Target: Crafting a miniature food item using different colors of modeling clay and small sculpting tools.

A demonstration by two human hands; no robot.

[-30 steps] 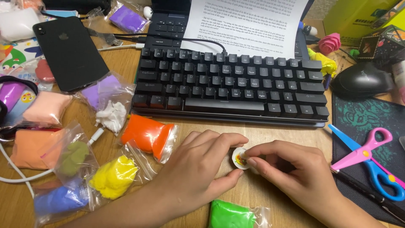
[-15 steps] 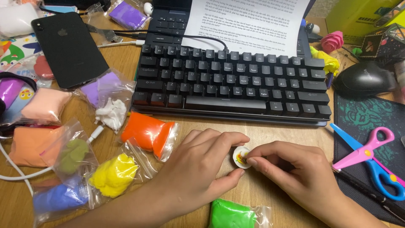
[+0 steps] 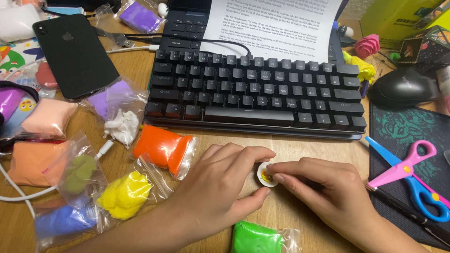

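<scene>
Nearest us, at six o'clock, lies a bagged green clay lump (image 3: 255, 238). Just beyond, our left hand (image 3: 220, 187) and right hand (image 3: 328, 192) meet on the wooden desk (image 3: 300, 150), both pinching a small white clay disc (image 3: 267, 174) at the centre; it already carries yellow and orange bits, so we judge the decorating begun, not finished. At nine o'clock sit yellow (image 3: 124, 194) and orange (image 3: 161, 147) clay bags, unopened. At three o'clock lie the scissors (image 3: 408, 175). At twelve o'clock stands the black keyboard (image 3: 253, 91).
</scene>
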